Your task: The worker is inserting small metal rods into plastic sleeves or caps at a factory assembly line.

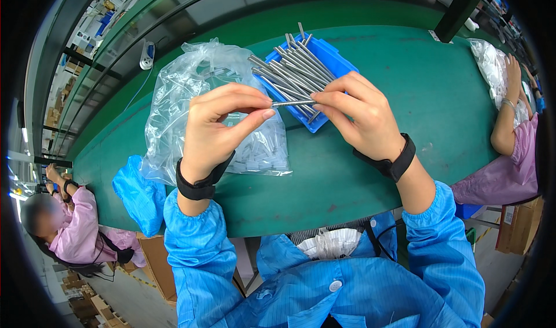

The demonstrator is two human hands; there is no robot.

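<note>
Between my two hands a thin, ribbed metal rod (293,103) lies nearly level. My left hand (223,119) pinches its left end between thumb and fingers; whatever else those fingertips cover is hidden. The other end sits in the fingertips of my right hand (362,111). Just beyond the rod stands a blue plastic bin (341,59), heaped with similar metal rods (298,64), some poking over its rim. A large clear plastic bag (174,99) lies behind and beside my left hand, with many small translucent pieces (263,154) in it.
A crumpled blue plastic bag (139,192) rests at the left edge of the green table (423,108). Co-workers in pink sleeves sit at left and right; a clear bag (489,61) is by the right one's hand. A black post (460,12) rises at the far right.
</note>
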